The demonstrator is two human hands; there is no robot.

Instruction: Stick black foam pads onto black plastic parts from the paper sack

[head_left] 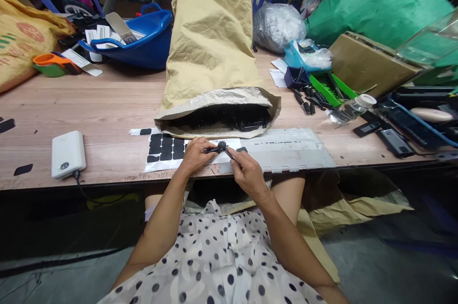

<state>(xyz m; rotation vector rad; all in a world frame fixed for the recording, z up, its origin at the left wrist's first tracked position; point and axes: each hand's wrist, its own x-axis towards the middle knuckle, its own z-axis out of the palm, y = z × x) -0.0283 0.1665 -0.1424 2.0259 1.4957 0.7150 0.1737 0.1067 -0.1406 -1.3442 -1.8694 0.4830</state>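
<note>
Across a busy room runs a long table with a pale, wood-look top [118, 89], with lots of stuff piled at the back. Near its front edge, a small black piece with a round knob [222, 145] is over a white paper sheet [153, 167]. We see the left hand [195, 155] with its fingers pinched on one side of the piece, and the right hand [247, 174] pinched on its thin black arm [230, 154], so both are closed on the same thing. We think this piece is partway done. Rows of black squares with round corners [165, 147] fill one side of the sheet, so many look not yet used, while the part by the hands is mostly bare, and we guess those squares are used up. More black things [229, 115] lie inside a big tan paper sack [214, 51], but we cannot count them or tell if they are done. As for words, an orange-yellow woven sack [25, 51] has a red round mark [31, 32] and big red writing [10, 66], which we cannot read, and we find no brand on the white plastic block with a cord [67, 151]
</note>
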